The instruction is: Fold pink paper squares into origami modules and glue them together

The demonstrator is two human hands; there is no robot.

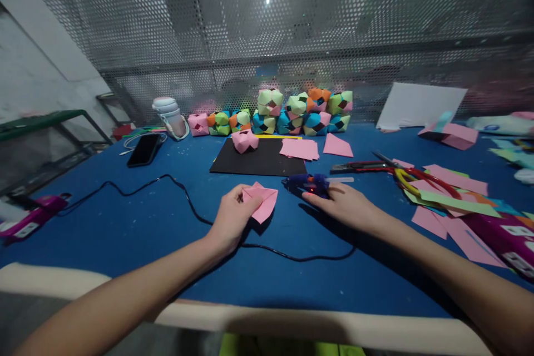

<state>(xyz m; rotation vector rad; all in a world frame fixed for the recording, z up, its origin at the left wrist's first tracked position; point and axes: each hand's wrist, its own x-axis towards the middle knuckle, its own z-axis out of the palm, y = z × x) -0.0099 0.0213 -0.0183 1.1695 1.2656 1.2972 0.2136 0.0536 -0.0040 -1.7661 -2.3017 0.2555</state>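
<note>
Between the thumb and fingers of my left hand (pixel 233 214) is a folded pink paper piece (pixel 263 206), tilted up with its creases showing. My right hand (pixel 344 203) is closed round a blue glue gun (pixel 306 184), its nozzle pointing left toward the folded paper but apart from it. A small orange-red light glows on the gun, and a clear glue stick (pixel 342 179) juts from its back. Beyond my hands lies a black board (pixel 258 162) bearing a pink folded paper ball (pixel 245 141) and a stack of pink paper sheets (pixel 299 148).
Several multicoloured paper balls (pixel 271 103) are stacked along the back. To the right lie scissors (pixel 411 181), a cutter (pixel 361 166) and paper scraps (pixel 459 200). On the left are a phone (pixel 144 150), a bottle (pixel 170 117) and a power strip (pixel 35 216); a black cord (pixel 292 258) crosses the table.
</note>
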